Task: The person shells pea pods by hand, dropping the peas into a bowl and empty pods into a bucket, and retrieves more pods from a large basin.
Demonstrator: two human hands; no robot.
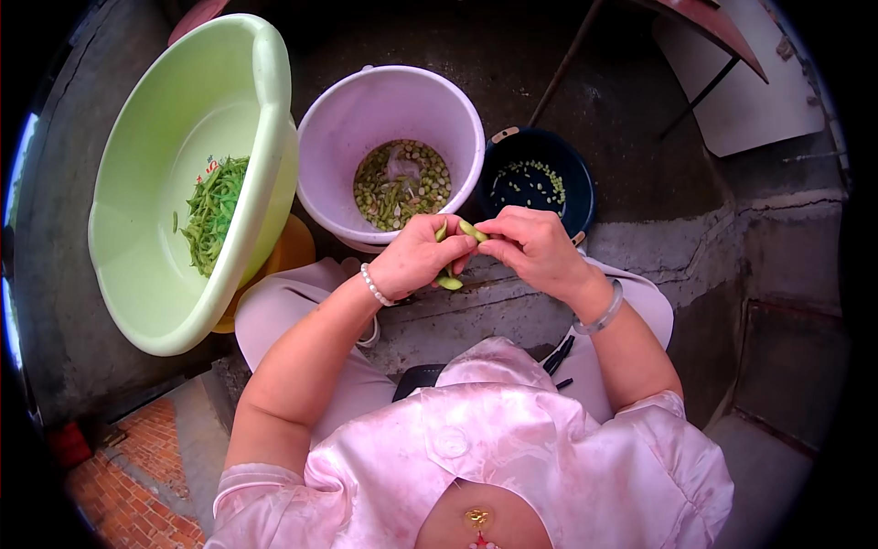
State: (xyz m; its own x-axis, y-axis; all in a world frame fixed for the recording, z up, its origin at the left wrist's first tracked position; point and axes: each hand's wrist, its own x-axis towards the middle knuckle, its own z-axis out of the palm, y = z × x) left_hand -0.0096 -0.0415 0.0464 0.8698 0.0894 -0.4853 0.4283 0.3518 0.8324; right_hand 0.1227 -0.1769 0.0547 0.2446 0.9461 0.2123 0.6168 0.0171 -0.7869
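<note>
My left hand (433, 255) is closed around several green bean pods, and one of them, a pod (450, 282), pokes out below the palm. Between both hands a plump green bean pod (473, 231) is pinched, its right end in the fingertips of my right hand (531, 246). Just beyond my hands stands a lilac plastic bucket (391, 103) with pods and husks at its bottom. To its right, a dark blue basin (494, 171) holds scattered pale green shelled beans (549, 180). At the left, a large light green basin (137, 206) contains a heap of whole green pods (218, 213).
An orange-yellow container (291, 250) sits under the tilted green basin. A red-topped table (713, 27) with thin metal legs is at the upper right, near a white board (748, 103). A cracked concrete ledge (473, 312) runs between my knees. Brick paving (137, 473) lies lower left.
</note>
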